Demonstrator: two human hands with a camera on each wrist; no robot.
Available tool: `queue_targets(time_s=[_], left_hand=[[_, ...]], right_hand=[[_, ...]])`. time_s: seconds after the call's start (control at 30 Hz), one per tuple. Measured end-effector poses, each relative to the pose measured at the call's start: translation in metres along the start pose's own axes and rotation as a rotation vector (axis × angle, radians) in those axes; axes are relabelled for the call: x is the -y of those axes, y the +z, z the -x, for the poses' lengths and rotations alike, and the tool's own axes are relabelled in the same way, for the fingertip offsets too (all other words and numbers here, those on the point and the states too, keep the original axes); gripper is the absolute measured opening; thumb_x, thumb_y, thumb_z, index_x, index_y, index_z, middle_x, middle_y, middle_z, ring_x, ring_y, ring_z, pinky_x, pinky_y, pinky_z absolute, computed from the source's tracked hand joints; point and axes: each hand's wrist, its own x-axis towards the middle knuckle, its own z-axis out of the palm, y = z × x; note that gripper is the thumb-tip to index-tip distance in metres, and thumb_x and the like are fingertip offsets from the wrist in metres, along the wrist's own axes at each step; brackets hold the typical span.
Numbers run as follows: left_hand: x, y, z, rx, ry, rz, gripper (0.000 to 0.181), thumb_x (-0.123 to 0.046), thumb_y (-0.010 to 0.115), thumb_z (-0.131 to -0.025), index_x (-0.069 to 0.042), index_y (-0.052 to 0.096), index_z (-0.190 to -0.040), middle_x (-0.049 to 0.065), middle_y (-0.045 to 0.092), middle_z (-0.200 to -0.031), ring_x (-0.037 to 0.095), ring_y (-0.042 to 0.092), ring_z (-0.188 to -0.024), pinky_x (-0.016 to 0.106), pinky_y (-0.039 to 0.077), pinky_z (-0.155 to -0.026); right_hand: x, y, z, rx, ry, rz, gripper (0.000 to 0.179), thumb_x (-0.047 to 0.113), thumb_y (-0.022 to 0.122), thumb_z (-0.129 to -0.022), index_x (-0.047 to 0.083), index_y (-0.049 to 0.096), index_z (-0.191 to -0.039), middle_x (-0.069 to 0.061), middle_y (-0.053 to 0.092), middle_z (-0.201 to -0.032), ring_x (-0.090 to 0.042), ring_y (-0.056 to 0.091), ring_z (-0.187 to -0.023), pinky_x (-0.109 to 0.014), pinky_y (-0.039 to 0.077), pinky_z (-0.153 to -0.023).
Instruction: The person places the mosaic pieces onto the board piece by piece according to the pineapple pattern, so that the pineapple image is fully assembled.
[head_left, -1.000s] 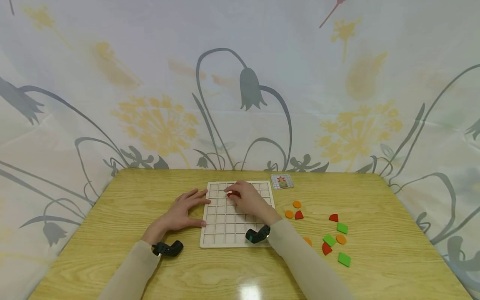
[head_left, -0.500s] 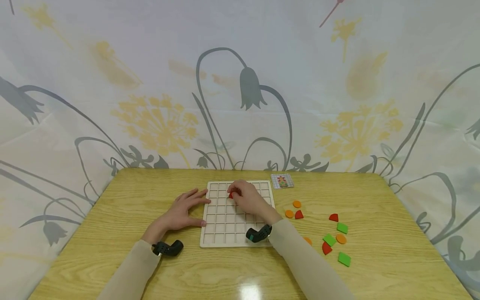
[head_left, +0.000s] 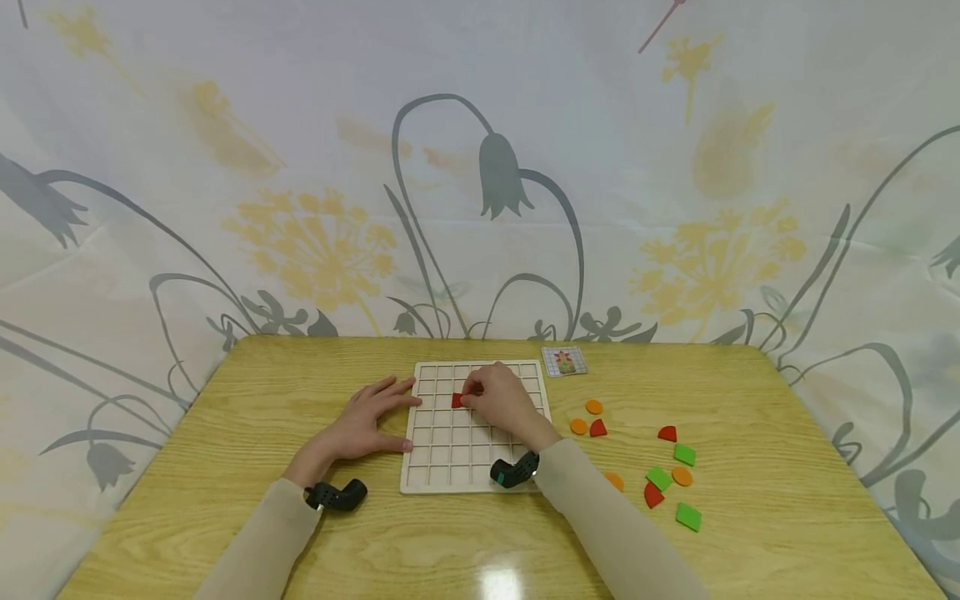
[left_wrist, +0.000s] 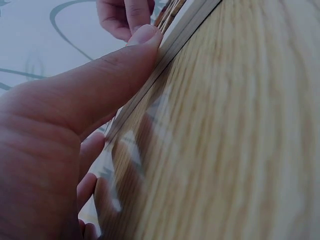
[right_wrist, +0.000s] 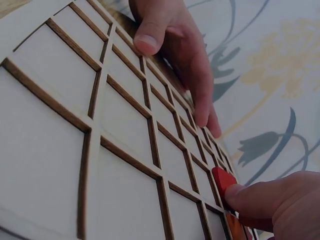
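Note:
A white gridded board lies on the table. My left hand rests at its left edge, fingers spread, with thumb and fingertips touching the rim. In the upper part of the grid, my right hand pinches a small red tile, its fingers curled. The right wrist view shows my thumb against that red tile, which sits over a cell. Just below it are an orange piece and another red piece, partly covered by the thumb. My right hand hides other cells in the head view.
A picture card lies beyond the board's upper right corner. Right of the board are scattered orange discs, red quarter-circle pieces and green tiles. A patterned cloth hangs behind the table.
My right hand has shifted slightly right and nearer, and the red tile now shows at the left of its fingertips, a little lower on the grid. The left hand stays in place.

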Motion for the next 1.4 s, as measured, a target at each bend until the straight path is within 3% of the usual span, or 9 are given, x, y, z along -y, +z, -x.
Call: queue_targets(time_s=[0.17,0.27,0.63,0.77,0.87,0.97,1.13,1.33,1.4], left_hand=[[-0.001,0.000,0.000,0.003,-0.003,0.002,0.066,-0.043,0.080,-0.083,-0.016,0.060,-0.139,0.009,0.033,-0.160,0.039,0.016,-0.148,0.066,0.009,-0.112],[0.000,0.000,0.000,0.004,-0.001,0.003,0.065,-0.043,0.080,-0.083,-0.016,0.060,-0.139,0.009,0.033,-0.160,0.039,0.017,-0.148,0.066,0.009,-0.112],[0.002,0.000,0.000,0.001,0.005,0.002,0.065,-0.043,0.079,-0.083,-0.017,0.060,-0.140,0.008,0.033,-0.160,0.039,0.016,-0.149,0.065,0.009,-0.113],[0.003,0.000,0.000,-0.003,0.004,-0.001,0.065,-0.044,0.079,-0.083,-0.018,0.060,-0.140,0.008,0.033,-0.160,0.038,0.016,-0.149,0.066,0.009,-0.112],[0.003,0.000,0.000,-0.004,0.002,-0.003,0.065,-0.044,0.079,-0.083,-0.018,0.060,-0.139,0.007,0.033,-0.160,0.038,0.017,-0.149,0.066,0.010,-0.112],[0.003,0.000,0.000,-0.003,0.002,-0.008,0.065,-0.044,0.079,-0.083,-0.018,0.060,-0.139,0.007,0.033,-0.160,0.038,0.017,-0.149,0.066,0.010,-0.112],[0.002,0.000,0.000,0.005,0.000,-0.001,0.065,-0.044,0.080,-0.083,-0.018,0.060,-0.139,0.007,0.033,-0.160,0.038,0.017,-0.149,0.066,0.009,-0.113],[0.003,0.001,0.000,0.004,0.008,-0.007,0.064,-0.043,0.080,-0.083,-0.017,0.061,-0.138,0.008,0.034,-0.160,0.039,0.017,-0.148,0.066,0.011,-0.112],[0.003,0.000,0.000,0.001,0.010,-0.009,0.064,-0.043,0.080,-0.083,-0.017,0.061,-0.138,0.008,0.034,-0.159,0.039,0.018,-0.148,0.066,0.011,-0.112]], right_hand=[[0.001,0.001,0.000,0.010,-0.007,0.006,0.002,0.016,0.075,-0.089,0.016,0.078,-0.090,0.003,0.066,-0.090,-0.018,0.056,-0.084,-0.038,0.049,-0.087],[0.001,0.000,0.000,0.042,-0.021,0.013,0.013,0.014,0.072,-0.092,0.018,0.080,-0.101,0.000,0.065,-0.098,-0.019,0.052,-0.089,-0.034,0.047,-0.075],[0.003,-0.002,0.000,0.087,-0.064,0.085,0.016,0.012,0.069,-0.094,0.020,0.081,-0.100,0.000,0.062,-0.101,-0.020,0.049,-0.090,-0.034,0.045,-0.075],[0.004,-0.002,-0.002,0.094,-0.097,0.079,0.013,0.011,0.070,-0.092,0.017,0.081,-0.096,0.001,0.065,-0.099,-0.020,0.055,-0.094,-0.039,0.044,-0.092],[0.004,-0.002,-0.005,0.110,-0.118,0.057,0.012,0.010,0.070,-0.091,0.016,0.080,-0.094,0.002,0.067,-0.098,-0.019,0.059,-0.096,-0.043,0.036,-0.107],[0.005,-0.002,-0.006,0.141,-0.118,0.054,0.015,0.009,0.069,-0.092,0.016,0.079,-0.100,0.002,0.067,-0.097,-0.019,0.058,-0.094,-0.044,0.036,-0.109],[0.007,-0.003,-0.007,0.197,-0.108,0.061,0.023,0.007,0.066,-0.093,0.014,0.076,-0.112,-0.002,0.066,-0.101,-0.020,0.053,-0.093,-0.039,0.044,-0.091],[0.006,-0.004,-0.010,0.219,-0.116,0.032,0.014,0.005,0.066,-0.093,0.010,0.073,-0.105,-0.002,0.064,-0.095,-0.019,0.054,-0.090,-0.039,0.041,-0.091],[0.006,-0.004,-0.011,0.218,-0.105,0.006,0.010,0.004,0.067,-0.092,0.012,0.071,-0.099,0.001,0.062,-0.092,-0.017,0.054,-0.087,-0.035,0.043,-0.085]])
